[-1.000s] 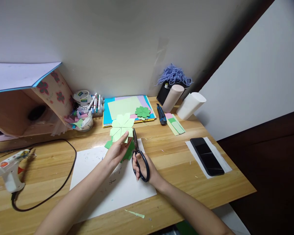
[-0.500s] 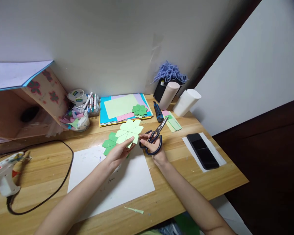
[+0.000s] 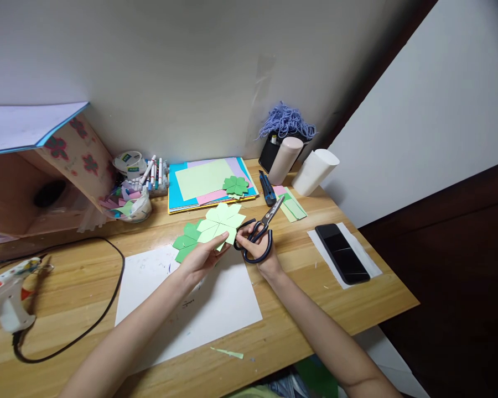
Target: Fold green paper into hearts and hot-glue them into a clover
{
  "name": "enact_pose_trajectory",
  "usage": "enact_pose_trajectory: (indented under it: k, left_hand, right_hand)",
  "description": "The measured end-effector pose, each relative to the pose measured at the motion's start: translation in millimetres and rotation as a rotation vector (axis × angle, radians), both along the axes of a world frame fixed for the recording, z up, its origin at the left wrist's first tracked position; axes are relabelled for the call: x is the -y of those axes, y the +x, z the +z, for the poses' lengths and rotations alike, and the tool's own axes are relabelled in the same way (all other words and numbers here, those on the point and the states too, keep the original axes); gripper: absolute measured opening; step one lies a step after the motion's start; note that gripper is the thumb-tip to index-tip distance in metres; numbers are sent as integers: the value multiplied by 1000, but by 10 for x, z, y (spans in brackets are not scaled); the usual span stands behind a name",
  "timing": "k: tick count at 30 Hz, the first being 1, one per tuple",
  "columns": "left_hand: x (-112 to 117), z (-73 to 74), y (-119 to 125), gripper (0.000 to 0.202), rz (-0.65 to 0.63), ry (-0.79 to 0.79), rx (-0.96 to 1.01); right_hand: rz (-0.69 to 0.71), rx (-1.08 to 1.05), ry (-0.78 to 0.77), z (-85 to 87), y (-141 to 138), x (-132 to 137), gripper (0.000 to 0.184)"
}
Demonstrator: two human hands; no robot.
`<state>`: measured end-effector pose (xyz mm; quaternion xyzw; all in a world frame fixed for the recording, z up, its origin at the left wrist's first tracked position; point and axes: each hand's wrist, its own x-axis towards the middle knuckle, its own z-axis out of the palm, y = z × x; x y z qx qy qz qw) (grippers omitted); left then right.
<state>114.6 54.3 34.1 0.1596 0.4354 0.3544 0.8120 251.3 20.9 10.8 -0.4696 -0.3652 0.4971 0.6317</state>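
Pinched in my left hand is a pale green paper flower with creased petals, held above the table. My right hand grips black-handled scissors, whose blades point up and away to the right, off the paper. The right fingertips are close to the flower's right edge; whether they touch it I cannot tell. Partly hidden behind the pale flower is a darker green paper flower. Under both hands a white paper sheet lies on the wooden table.
At the left is a glue gun with a looping cord. Behind stand a box, coloured papers with a green flower, a cutter knife, a pink cylinder and a white cup. A phone lies right.
The pale green flower has tipped slightly and shifted a little to the right. The scissors, still in my right hand, have moved slightly left. The camera view has shifted a little.
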Motion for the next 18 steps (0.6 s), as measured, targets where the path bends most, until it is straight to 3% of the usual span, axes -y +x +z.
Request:
enact_pose_trajectory:
  k: [6, 14, 18]
  left_hand:
    - [2, 11, -22, 18, -50, -11, 32]
    - [-16, 61, -33, 14, -69, -148, 114]
    - [-40, 39, -57, 12, -103, -184, 123]
  right_hand:
    - [1, 77, 35, 15, 31, 9, 33]
    - [8, 101, 120, 9, 55, 17, 28]
    - [-151, 124, 113, 12, 110, 1, 29]
